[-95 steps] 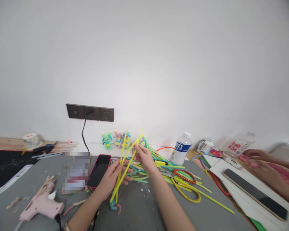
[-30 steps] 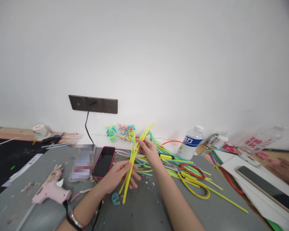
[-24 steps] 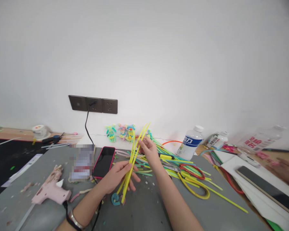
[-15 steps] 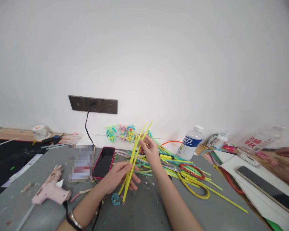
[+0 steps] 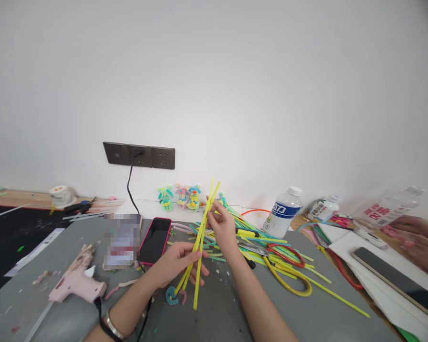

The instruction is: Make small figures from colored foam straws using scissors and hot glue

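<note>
Several yellow pipe cleaners (image 5: 202, 232) cross at a slant in front of me. My left hand (image 5: 180, 263) is closed around their lower part, thumb on top and the other fingers behind. Higher up, my right hand (image 5: 221, 227) pinches them between thumb and fingertips. One stem sits apart from the others at the lower end, pointing more steeply down. Below my left hand lie a blue curled piece (image 5: 171, 295) and a small pink curl (image 5: 183, 297). Behind my right hand spreads a pile of green and yellow pipe cleaners (image 5: 299, 273).
Scissors (image 5: 288, 254) with red and yellow handles lie at right, beside a bottle (image 5: 283, 213). A pink glue gun (image 5: 79, 285) and a pink-edged phone (image 5: 156, 240) are at left. Small fuzzy figures (image 5: 193, 197) stand by the wall. Another person's hand (image 5: 419, 237) is far right.
One yellow pipe cleaner has swung away from the others at its lower end, shifting right and down. My right hand has moved slightly down; my left hand stays nearly in place.
</note>
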`<state>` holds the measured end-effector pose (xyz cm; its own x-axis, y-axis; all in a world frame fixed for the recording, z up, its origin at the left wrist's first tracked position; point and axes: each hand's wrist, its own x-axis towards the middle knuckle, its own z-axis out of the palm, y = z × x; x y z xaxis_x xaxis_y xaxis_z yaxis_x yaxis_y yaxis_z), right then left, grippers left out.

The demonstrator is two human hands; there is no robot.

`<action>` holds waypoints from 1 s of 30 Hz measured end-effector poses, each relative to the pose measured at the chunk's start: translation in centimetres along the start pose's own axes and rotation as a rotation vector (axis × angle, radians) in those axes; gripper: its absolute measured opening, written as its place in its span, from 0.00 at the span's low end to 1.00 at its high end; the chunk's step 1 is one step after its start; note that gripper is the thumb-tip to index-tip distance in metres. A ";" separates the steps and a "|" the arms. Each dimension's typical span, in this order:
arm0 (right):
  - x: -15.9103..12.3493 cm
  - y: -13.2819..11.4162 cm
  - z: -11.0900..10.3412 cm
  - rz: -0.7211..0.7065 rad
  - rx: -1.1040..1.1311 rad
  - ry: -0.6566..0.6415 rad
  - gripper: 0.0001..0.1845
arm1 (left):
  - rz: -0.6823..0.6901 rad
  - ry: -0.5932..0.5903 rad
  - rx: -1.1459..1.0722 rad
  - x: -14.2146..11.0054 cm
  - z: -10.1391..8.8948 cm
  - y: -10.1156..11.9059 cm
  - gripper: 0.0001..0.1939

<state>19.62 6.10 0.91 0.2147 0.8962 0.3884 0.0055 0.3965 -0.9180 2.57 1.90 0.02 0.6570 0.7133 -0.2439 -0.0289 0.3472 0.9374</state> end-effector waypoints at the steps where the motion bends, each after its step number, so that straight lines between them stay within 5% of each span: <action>1: -0.1 0.0 0.0 -0.001 -0.005 0.002 0.15 | 0.000 -0.002 0.001 0.0 0.0 -0.1 0.28; 8: -0.5 -0.5 0.5 -0.009 -0.032 0.054 0.12 | -0.005 -0.006 -0.014 0.2 -0.1 -0.5 0.27; 13: -0.1 -0.1 0.3 0.059 0.018 0.029 0.20 | 0.066 0.036 -0.036 0.5 0.0 -0.3 0.25; 18: 0.0 0.1 0.3 0.235 0.054 -0.222 0.31 | 0.134 0.087 -0.098 0.6 -0.2 -0.2 0.24; 23: -1.0 -0.8 1.1 0.341 0.102 -0.518 0.25 | 0.075 0.019 -0.067 0.3 0.0 0.2 0.25; 30: -0.1 -0.7 -0.3 0.303 0.148 -0.432 0.24 | -0.002 -0.069 -0.190 -0.1 0.0 0.7 0.22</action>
<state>19.94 5.68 1.51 -0.2352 0.9626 0.1342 -0.1384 0.1035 -0.9849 2.46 2.10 0.66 0.7067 0.6716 -0.2223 -0.1649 0.4619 0.8715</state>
